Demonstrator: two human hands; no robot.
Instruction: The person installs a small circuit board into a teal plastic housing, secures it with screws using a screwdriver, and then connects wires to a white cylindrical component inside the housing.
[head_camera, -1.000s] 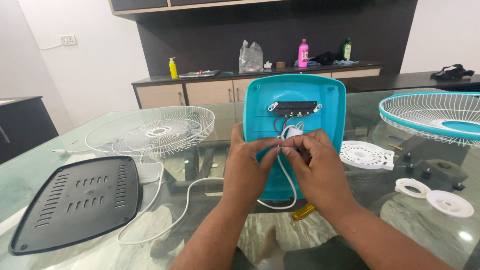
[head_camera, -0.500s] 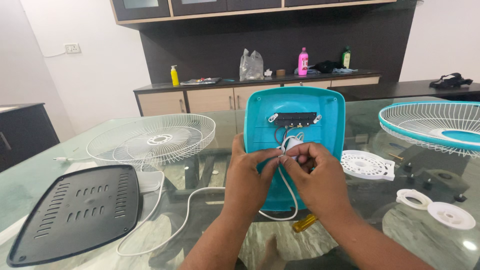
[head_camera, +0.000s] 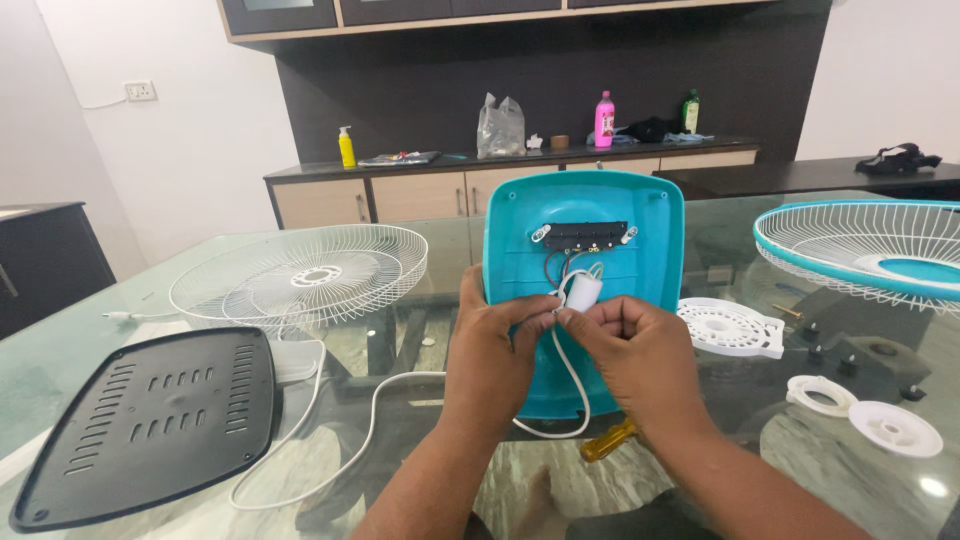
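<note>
Teal fan base (head_camera: 640, 270), propped upright, black switch strip (head_camera: 585, 236) inside; left hand (head_camera: 490, 345) and right hand (head_camera: 635, 350) pinch its white cord (head_camera: 570, 365) by the white capacitor (head_camera: 583, 291). Behind: pink bottle (head_camera: 604, 119), yellow bottle (head_camera: 346, 147), clear bag (head_camera: 501, 126) on the counter.

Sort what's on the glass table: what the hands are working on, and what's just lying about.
In hand: teal shell, white cord, pinched by left hand and right hand.

Lying about: black plate, white grille, teal-rimmed grille, screwdriver, white rings.
</note>
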